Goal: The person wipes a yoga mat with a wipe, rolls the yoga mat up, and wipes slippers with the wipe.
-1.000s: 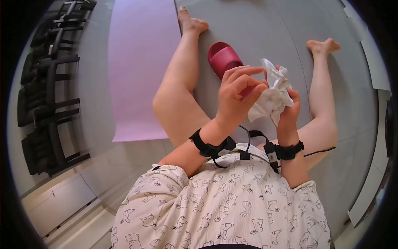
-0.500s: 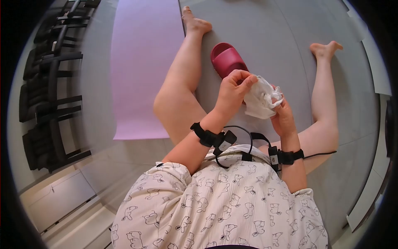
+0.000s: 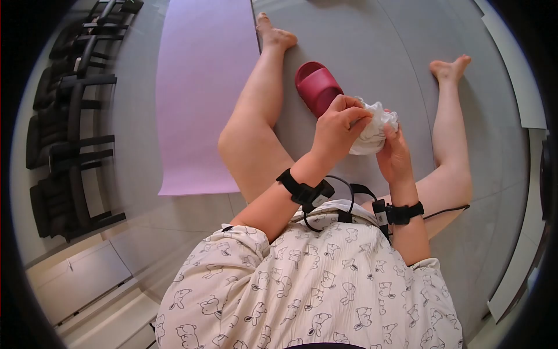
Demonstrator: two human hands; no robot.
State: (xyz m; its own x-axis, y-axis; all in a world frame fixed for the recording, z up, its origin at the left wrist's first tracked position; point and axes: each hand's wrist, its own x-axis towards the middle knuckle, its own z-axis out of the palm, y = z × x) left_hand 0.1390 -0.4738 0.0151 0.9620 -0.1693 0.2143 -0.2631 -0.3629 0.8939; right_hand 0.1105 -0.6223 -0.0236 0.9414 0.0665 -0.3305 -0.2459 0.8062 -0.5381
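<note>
A crumpled white cloth or thin bag (image 3: 372, 136) is bunched between my hands, above the floor and between my legs. My left hand (image 3: 342, 125) pinches its upper left part, thumb against fingertips. On the other side, my right hand (image 3: 396, 152) grips the right edge, its fingers partly hidden by the white folds. Just beyond my left hand, a red slipper (image 3: 318, 87) lies on the grey floor. Black straps with small devices and cables circle both wrists.
A long pink-purple mat (image 3: 200, 99) lies on the floor left of my legs. Black chairs (image 3: 61, 139) stand along the far left. White cabinets (image 3: 84, 279) are at the lower left. My bare legs are spread on either side of the slipper.
The white item has moved left and toward my body and is bunched more compactly. My left hand, with its fingers raised beside it one second ago, now pinches it.
</note>
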